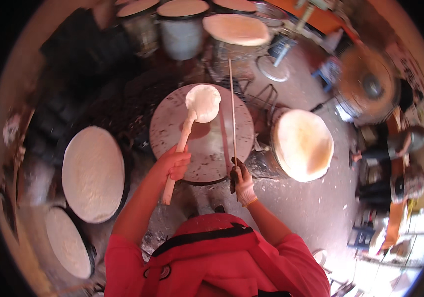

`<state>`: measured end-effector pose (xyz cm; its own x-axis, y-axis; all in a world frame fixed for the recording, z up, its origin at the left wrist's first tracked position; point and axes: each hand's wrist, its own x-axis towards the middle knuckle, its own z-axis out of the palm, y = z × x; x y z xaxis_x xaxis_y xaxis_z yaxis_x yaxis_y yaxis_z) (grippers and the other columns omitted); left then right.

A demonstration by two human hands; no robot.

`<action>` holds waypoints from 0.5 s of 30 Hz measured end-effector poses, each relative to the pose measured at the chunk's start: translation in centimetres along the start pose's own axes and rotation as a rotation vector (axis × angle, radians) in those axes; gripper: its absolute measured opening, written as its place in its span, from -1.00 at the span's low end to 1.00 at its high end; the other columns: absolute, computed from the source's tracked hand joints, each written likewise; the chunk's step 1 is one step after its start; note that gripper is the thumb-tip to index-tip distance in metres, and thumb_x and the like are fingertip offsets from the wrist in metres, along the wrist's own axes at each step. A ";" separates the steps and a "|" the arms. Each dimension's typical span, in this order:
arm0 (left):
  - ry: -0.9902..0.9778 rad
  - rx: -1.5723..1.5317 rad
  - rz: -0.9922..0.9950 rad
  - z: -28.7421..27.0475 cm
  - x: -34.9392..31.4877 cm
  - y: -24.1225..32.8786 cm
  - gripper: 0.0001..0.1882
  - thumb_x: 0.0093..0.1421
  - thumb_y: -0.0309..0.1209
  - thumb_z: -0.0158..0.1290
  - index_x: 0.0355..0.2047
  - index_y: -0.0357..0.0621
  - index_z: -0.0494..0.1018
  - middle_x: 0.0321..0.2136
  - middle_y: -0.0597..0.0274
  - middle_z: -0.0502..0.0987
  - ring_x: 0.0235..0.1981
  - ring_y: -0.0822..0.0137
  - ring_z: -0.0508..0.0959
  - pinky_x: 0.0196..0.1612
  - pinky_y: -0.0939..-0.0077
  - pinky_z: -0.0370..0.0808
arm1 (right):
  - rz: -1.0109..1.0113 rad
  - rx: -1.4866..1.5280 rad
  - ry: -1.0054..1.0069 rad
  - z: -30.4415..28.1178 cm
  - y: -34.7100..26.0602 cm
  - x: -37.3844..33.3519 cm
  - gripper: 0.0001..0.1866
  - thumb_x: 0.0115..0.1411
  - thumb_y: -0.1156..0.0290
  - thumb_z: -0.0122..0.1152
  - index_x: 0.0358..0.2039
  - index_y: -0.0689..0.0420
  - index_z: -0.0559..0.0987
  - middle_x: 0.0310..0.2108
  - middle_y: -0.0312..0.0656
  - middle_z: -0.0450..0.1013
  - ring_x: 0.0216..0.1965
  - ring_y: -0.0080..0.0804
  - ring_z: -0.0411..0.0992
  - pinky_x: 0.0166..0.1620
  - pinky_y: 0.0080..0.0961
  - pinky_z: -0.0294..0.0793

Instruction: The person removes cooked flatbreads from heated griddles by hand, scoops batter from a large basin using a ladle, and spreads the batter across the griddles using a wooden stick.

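Note:
My bare left hand point(173, 163) is closed around a thick wooden handle point(186, 132). At its far end is a rounded, pale, dough-like lump point(203, 103), held over a round, speckled grey-white slab point(172, 123). Whether the lump covers a tool head, I cannot tell. My right hand point(243, 183), in a dirty white glove with dark fingers, grips a long thin stick point(233, 109). That stick points away from me across the right part of the slab.
Right of the slab, a pale round sheet point(303, 144) lies on a round stand. Two more pale discs point(93, 174) are at left, with several on drums point(181, 38) at the back. A large fan point(368, 85) stands at right, near people point(410, 143) beside a bench.

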<state>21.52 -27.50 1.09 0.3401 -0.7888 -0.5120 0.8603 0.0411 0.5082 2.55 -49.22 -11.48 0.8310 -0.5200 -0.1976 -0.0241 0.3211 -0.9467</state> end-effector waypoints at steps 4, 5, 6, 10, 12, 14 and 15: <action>0.020 0.221 -0.004 1.3 7.4 -0.1 -0.83 0.29 -0.47 0.07 -0.27 0.10 0.29 -0.65 0.49 0.17 -0.80 0.62 0.13 -0.80 0.64 0.04 | -0.043 -0.163 0.118 -2.0 1.2 -1.5 -0.52 0.47 0.31 -0.07 0.32 0.23 0.27 -0.34 -0.39 0.35 -0.40 -0.68 0.24 -0.30 -0.73 0.32; 0.003 0.237 -0.020 1.1 9.1 -0.7 -0.83 0.29 -0.47 0.07 -0.27 0.10 0.29 -0.65 0.49 0.17 -0.80 0.62 0.13 -0.80 0.64 0.04 | -0.021 -0.244 0.140 -2.5 1.3 -2.0 -0.51 0.47 0.31 -0.09 0.35 0.20 0.25 -0.38 -0.41 0.31 -0.41 -0.68 0.25 -0.34 -0.74 0.31; 0.113 0.403 0.068 1.0 10.3 -1.3 -0.84 0.28 -0.45 0.07 -0.20 0.04 0.31 -0.63 0.42 0.25 -0.80 0.56 0.19 -0.79 0.56 0.11 | -0.024 -0.237 0.155 -2.2 0.5 -2.7 -0.51 0.47 0.31 -0.09 0.35 0.20 0.25 -0.38 -0.41 0.31 -0.41 -0.68 0.25 -0.34 -0.74 0.31; 0.544 1.216 0.363 1.3 12.8 -1.6 -0.58 0.21 -0.39 0.11 0.06 -0.12 0.29 -0.41 0.03 0.52 -0.64 0.14 0.53 -0.65 0.27 0.43 | 0.041 -0.133 0.115 -2.0 0.0 -5.0 -0.46 0.47 0.33 -0.08 0.42 -0.01 0.19 -0.35 -0.44 0.31 -0.40 -0.68 0.22 -0.34 -0.71 0.28; 0.574 1.492 0.563 -4.4 13.9 -0.9 -0.43 0.19 -0.38 0.12 0.19 -0.13 0.22 -0.25 -0.16 0.57 -0.32 -0.13 0.64 -0.34 0.12 0.56 | 0.024 -0.178 0.047 -1.8 2.9 -4.4 -0.47 0.47 0.38 -0.15 0.41 0.13 0.16 0.21 -0.09 0.38 0.16 -0.36 0.37 0.21 -0.55 0.29; 0.631 1.558 0.496 -4.0 13.1 0.5 -0.51 0.19 -0.36 0.09 0.12 -0.08 0.27 -0.21 -0.29 0.56 -0.10 -0.34 0.52 -0.10 -0.06 0.48 | 0.097 -0.171 0.018 -1.9 0.3 -3.9 -0.46 0.46 0.38 -0.13 0.42 0.14 0.15 0.37 -0.02 0.21 0.40 -0.31 0.12 0.37 -0.52 0.06; 0.628 1.563 0.500 -4.5 12.5 1.2 -0.51 0.19 -0.36 0.09 0.12 -0.08 0.27 -0.21 -0.29 0.56 -0.10 -0.34 0.52 -0.10 -0.06 0.48 | 0.049 -0.366 -0.019 -2.1 -1.1 -3.5 -0.46 0.45 0.38 -0.12 0.41 0.14 0.15 0.36 -0.03 0.23 0.39 -0.32 0.15 0.36 -0.51 0.10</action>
<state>28.56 -34.50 -7.81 0.8401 -0.5354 -0.0874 -0.3737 -0.6879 0.6222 -1.51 -49.37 -10.30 0.8341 -0.4948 -0.2438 -0.2588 0.0394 -0.9651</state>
